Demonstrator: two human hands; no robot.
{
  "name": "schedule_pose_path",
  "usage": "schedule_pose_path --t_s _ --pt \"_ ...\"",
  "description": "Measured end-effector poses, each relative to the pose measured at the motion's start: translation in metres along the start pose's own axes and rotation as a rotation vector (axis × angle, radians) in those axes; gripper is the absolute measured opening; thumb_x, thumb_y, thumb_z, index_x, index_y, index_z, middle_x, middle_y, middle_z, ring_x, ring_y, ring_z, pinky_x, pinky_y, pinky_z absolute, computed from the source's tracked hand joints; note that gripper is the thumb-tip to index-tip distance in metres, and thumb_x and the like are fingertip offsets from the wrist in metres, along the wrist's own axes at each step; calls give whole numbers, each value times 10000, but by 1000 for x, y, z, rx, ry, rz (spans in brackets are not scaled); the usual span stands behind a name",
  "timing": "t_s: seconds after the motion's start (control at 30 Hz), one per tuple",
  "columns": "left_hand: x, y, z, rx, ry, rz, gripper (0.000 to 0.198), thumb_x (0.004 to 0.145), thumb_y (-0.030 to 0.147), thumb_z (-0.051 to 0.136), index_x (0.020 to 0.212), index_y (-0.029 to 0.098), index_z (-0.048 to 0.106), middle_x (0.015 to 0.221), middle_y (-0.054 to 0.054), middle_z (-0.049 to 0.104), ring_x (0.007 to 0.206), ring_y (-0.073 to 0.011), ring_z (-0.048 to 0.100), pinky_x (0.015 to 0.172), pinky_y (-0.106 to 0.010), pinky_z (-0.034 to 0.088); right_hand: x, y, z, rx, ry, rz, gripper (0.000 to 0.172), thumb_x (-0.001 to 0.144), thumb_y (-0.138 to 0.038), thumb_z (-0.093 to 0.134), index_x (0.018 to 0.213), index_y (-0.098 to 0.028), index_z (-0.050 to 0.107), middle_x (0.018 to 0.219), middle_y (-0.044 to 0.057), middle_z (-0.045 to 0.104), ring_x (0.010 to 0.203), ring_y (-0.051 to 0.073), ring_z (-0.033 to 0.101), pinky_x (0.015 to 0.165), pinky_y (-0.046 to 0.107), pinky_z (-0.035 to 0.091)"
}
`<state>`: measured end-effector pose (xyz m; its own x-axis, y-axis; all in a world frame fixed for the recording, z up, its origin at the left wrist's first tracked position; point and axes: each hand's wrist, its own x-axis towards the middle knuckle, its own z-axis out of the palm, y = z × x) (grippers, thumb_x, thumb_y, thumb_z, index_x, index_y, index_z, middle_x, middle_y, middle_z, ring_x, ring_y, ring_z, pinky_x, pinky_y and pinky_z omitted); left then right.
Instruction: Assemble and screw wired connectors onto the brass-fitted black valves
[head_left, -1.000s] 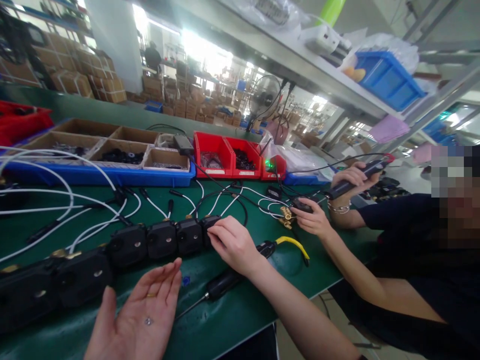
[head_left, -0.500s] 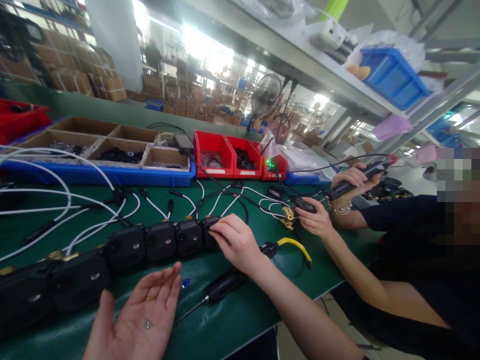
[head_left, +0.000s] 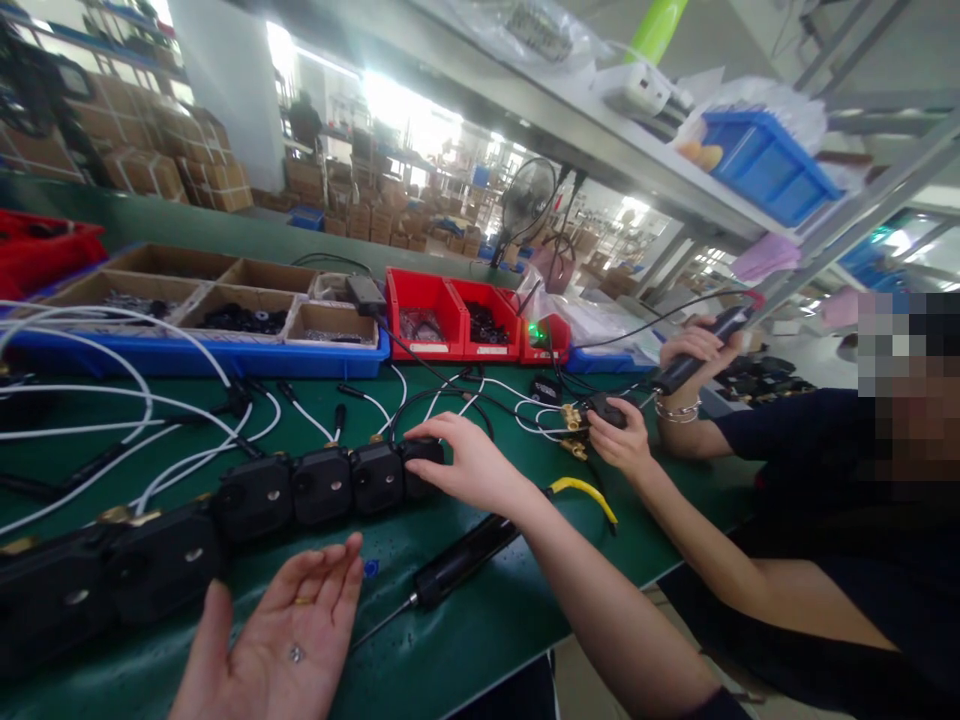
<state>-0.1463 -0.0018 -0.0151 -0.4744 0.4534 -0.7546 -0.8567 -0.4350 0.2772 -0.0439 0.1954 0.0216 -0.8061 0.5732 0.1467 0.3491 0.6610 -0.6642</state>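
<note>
The last black housing (head_left: pixel 429 450) in the row stands at its right-hand end on the green tabletop (head_left: pixel 611 562), just beside its neighbour. The right hand (head_left: pixel 476 465) reaches over it, thumb at the front and forefinger along the top, parted from each other; whether they press tight cannot be told. The step in hand appears to be placing small hardware into these housings, and the next move would call for a fine pinch and a steady housing. What shows of it is dark, matt and blocky, its face mostly covered. The other black housings (head_left: pixel 255 495) each carry a round silvery spot in front; white cables (head_left: pixel 166 478) lie behind. Nearer, the left hand (head_left: pixel 274 625) lies spread palm up, cradling small metal pieces (head_left: pixel 296 654), too small to identify. Between the hands rests a black screwdriver (head_left: pixel 457 568), untouched. Farther back stand red bins (head_left: pixel 424 349).
</note>
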Motion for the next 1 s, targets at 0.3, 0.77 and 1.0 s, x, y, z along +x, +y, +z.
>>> schedule_pose_path --t_s 0.3,0.77,1.0 --pt "-4 1 3 -1 -50 6 417 1005 363 414 1064 64 698 1106 -216 692 1172 -312 641 1123 -561 404 27 18 -13 153 -256 -52 281 804 -222 800 1062 -139 727 1013 36 741 923 165 675 789 241 488" --pt "2 3 -1 17 -127 13 436 1012 343 384 1230 66 640 1166 -211 685 1212 -308 625 1126 -555 413 16 36 -59 199 -136 -105 386 732 -307 818 1064 -129 737 1011 54 728 934 179 659 713 233 466" --pt "22 6 -15 28 -151 -4 430 961 388 494 1245 108 653 1186 -210 687 1153 -336 660 792 -456 648 7 77 -122 -26 -293 -134 334 690 -266 834 998 -146 787 932 36 705 839 158 605 725 246 437"
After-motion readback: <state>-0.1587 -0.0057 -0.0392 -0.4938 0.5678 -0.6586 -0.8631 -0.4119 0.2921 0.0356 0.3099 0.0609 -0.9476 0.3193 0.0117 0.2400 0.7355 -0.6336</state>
